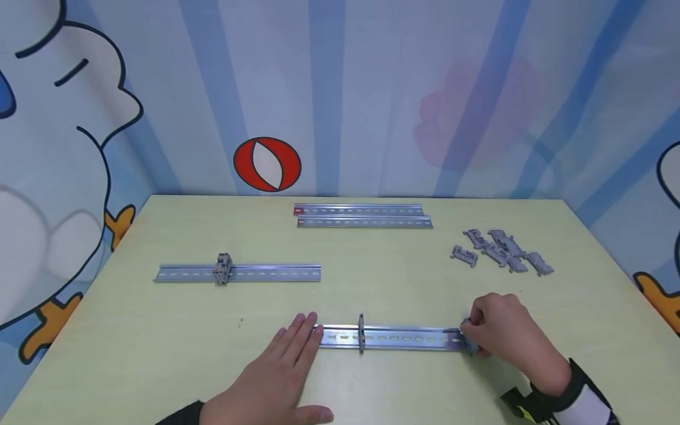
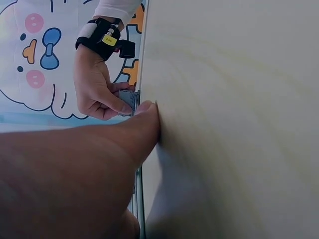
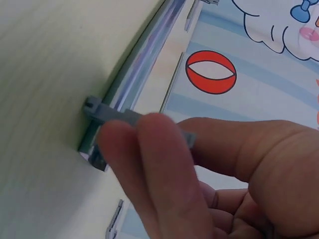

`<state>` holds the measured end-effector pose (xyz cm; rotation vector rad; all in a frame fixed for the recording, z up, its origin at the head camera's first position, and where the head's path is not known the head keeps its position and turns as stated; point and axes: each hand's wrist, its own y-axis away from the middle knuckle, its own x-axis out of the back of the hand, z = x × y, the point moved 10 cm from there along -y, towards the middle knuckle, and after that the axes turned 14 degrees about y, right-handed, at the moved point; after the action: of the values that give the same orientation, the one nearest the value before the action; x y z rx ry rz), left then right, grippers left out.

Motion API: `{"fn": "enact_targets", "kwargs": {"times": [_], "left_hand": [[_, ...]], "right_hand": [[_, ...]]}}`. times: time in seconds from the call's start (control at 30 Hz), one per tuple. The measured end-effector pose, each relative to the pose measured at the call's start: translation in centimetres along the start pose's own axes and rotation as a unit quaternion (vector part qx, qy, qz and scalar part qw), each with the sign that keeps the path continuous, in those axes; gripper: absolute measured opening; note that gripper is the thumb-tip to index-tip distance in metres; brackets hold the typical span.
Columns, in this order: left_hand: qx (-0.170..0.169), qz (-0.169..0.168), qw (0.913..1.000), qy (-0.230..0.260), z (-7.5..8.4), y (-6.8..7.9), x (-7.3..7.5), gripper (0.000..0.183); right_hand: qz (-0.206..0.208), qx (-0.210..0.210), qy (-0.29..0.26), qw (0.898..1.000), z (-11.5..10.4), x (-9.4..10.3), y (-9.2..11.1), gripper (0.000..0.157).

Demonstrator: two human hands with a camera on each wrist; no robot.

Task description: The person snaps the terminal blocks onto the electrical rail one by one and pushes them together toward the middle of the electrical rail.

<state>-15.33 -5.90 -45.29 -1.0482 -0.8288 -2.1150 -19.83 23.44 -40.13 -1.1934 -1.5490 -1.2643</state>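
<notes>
A slotted metal DIN rail (image 1: 414, 339) lies across the front of the table. The flat fingers of my left hand (image 1: 281, 369) rest on its left end, thumb spread out on the tabletop. One thin grey terminal block (image 1: 361, 334) stands upright on the rail, right of that hand. At the rail's right end my right hand (image 1: 507, 330) pinches another grey terminal block (image 3: 119, 115) between thumb and fingers. In the right wrist view this block lies across the rail close to its end; whether it is seated there is hidden by the fingers.
A second DIN rail (image 1: 276, 273) at the left carries a cluster of grey blocks (image 1: 223, 269). Two more rails (image 1: 366, 222) lie parallel at the back. Several loose grey blocks (image 1: 499, 251) are scattered at the right. A printed cloth wall (image 1: 366, 118) stands behind the table.
</notes>
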Motion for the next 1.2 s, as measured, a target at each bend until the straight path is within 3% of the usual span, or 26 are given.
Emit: {"fn": "enact_targets", "kwargs": {"times": [0.4,0.8,1.2], "left_hand": [[0.002,0.003,1.0000,-0.009,0.0,0.1,-0.1,0.116],[0.006,-0.008,0.9999,0.000,-0.1,0.1,-0.2,0.116],[0.012,-0.017,0.9998,-0.004,-0.2,0.0,-0.2,0.116]], "right_hand": [[0.002,0.004,-0.002,1.000,0.4,1.1,1.0,0.017],[-0.026,-0.006,-0.059,0.998,1.5,0.1,0.3,0.017],[-0.018,-0.017,-0.076,0.997,1.9,0.0,0.1,0.016]]}}
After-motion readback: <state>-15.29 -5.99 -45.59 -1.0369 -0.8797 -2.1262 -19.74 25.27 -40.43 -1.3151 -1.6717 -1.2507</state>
